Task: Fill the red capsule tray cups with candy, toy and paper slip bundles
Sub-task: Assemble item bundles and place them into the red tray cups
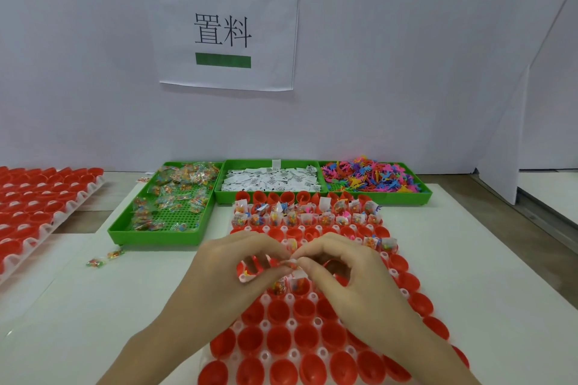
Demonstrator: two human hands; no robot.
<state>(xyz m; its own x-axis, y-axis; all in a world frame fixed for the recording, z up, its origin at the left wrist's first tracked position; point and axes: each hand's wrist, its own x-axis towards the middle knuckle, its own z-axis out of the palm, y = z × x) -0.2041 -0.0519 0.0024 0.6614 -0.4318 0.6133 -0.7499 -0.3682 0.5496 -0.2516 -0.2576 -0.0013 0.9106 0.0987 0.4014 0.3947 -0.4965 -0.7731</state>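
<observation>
White board covers the surface (469, 259), which runs to a pale wall where a paper sign (225, 31) hangs with two green strips. Red cups fill the capsule tray (300, 341) at the near middle of the surface; its far rows already hold bundles, as do a few cups in the middle rows, while the near rows are bare. A second tray of red cups (37, 206) lies along the left edge. Three green bins sit side by side along the far edge: the candy bin (162, 216) on the left, the paper slip bin (269, 180) in the middle and the toy bin (372, 176) on the right. Both hands meet over the middle of the capsule tray. The left hand (231, 272) and the right hand (353, 272) have their fingers curled, thumb and forefinger tips pinching one small bundle (289, 262) between them. Two loose candy packets (104, 258) lie near the candy bin's near left corner.
</observation>
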